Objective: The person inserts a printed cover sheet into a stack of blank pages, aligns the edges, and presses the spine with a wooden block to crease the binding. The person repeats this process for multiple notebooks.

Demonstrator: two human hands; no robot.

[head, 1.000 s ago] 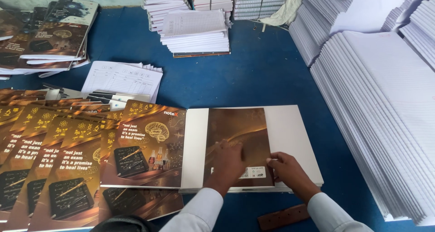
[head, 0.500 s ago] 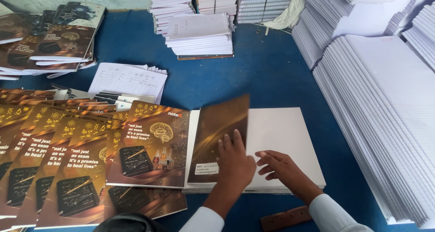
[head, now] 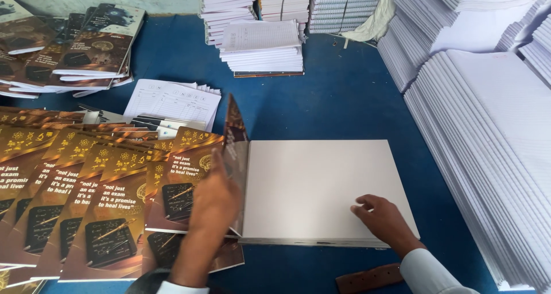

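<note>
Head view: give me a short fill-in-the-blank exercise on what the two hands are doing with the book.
1. The left hand lifts the brown cover so that it stands nearly ____.
2. The right hand rests flat on the blank ____ page.
3. The table surface is ____ in colour.
4. The fanned covers lie on the person's ____ side.

Missing words: upright; white; blue; left

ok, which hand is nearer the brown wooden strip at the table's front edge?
Right. The right hand rests on the white paper block, just above the brown wooden strip. The left hand is farther left, lifting the glossy brown cover.
</note>
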